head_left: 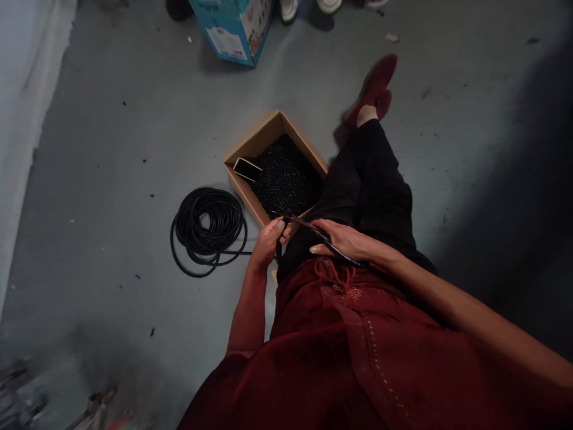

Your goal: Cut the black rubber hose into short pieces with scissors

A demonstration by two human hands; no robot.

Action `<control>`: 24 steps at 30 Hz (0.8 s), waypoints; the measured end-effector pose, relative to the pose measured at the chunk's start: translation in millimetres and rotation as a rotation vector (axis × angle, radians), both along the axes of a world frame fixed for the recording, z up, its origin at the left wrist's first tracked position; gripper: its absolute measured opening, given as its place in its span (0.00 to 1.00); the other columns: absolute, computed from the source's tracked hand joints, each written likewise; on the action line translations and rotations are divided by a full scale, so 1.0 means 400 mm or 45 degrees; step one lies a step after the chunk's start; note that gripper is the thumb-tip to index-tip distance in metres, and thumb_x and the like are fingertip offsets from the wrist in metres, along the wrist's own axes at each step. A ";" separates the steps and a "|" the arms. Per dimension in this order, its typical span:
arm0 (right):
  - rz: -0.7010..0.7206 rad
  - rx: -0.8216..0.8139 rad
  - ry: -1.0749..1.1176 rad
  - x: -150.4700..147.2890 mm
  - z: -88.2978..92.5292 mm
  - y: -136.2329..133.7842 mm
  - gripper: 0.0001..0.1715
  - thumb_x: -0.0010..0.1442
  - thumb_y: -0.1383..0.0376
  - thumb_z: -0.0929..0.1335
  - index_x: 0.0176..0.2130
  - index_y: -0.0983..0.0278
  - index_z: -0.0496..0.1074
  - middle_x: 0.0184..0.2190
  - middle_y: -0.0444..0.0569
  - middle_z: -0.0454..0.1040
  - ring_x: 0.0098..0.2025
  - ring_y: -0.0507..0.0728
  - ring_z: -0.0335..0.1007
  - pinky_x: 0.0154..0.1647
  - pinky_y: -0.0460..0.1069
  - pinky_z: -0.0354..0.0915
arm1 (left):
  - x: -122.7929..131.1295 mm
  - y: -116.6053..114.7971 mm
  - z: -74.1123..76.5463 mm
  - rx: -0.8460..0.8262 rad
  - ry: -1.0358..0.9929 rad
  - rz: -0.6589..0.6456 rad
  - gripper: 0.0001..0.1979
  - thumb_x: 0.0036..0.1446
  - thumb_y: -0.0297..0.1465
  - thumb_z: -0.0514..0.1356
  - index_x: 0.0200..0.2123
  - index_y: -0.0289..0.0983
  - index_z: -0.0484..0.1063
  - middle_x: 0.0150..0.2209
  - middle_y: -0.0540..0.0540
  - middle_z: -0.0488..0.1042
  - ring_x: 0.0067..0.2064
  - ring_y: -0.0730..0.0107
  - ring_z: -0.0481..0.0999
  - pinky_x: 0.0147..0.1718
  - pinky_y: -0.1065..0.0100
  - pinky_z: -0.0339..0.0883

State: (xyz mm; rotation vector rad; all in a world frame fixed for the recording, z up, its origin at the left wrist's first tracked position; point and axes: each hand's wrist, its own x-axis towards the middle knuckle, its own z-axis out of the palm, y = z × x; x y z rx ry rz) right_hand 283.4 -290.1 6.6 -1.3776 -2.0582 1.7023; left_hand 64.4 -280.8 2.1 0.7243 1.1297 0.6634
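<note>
My left hand (269, 240) is closed around the end of a black hose or cable, just over the near edge of a cardboard box (249, 196). A coil of the same black hose (210, 230) lies on the floor to the left, and one length runs from it to this hand. My right hand (342, 240) grips scissors (308, 225), whose blades point left and meet the hose beside my left fingers. Many small black cut pieces (284, 176) fill much of the box. Whether the blades are apart is too dark to tell.
A small black rectangular piece with a pale rim (248, 169) rests in the box's left corner. Beyond stands a blue printed carton (233, 36), with another person's shoes (289, 9) beside it. My crossed legs (376, 173) stretch out right of the box. Metal parts (94, 409) lie lower left.
</note>
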 end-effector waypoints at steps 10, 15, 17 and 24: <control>0.036 0.134 -0.117 -0.005 -0.016 0.001 0.38 0.56 0.44 0.65 0.58 0.62 0.60 0.47 0.57 0.69 0.49 0.63 0.67 0.47 0.55 0.63 | 0.007 -0.002 0.007 0.034 0.025 -0.043 0.16 0.57 0.43 0.57 0.28 0.35 0.62 0.24 0.53 0.58 0.23 0.81 0.54 0.21 0.76 0.54; 0.038 0.114 -0.072 -0.005 -0.018 -0.002 0.41 0.54 0.44 0.66 0.59 0.64 0.58 0.49 0.58 0.68 0.49 0.64 0.66 0.47 0.55 0.62 | 0.006 -0.001 0.001 -0.003 -0.021 -0.015 0.15 0.57 0.42 0.57 0.30 0.35 0.62 0.25 0.53 0.59 0.23 0.82 0.54 0.21 0.76 0.52; 0.048 0.103 -0.048 -0.005 -0.020 -0.005 0.41 0.54 0.44 0.67 0.58 0.64 0.59 0.50 0.58 0.68 0.50 0.64 0.66 0.47 0.55 0.62 | 0.005 -0.001 0.000 -0.007 -0.021 -0.016 0.15 0.57 0.42 0.57 0.30 0.35 0.62 0.25 0.53 0.58 0.23 0.82 0.54 0.21 0.76 0.52; 0.045 0.107 -0.058 -0.008 -0.019 -0.006 0.38 0.55 0.44 0.66 0.55 0.64 0.61 0.49 0.58 0.68 0.49 0.64 0.66 0.47 0.55 0.62 | 0.005 -0.001 0.005 0.002 0.018 -0.054 0.17 0.56 0.43 0.57 0.28 0.36 0.61 0.25 0.52 0.58 0.23 0.81 0.54 0.21 0.76 0.52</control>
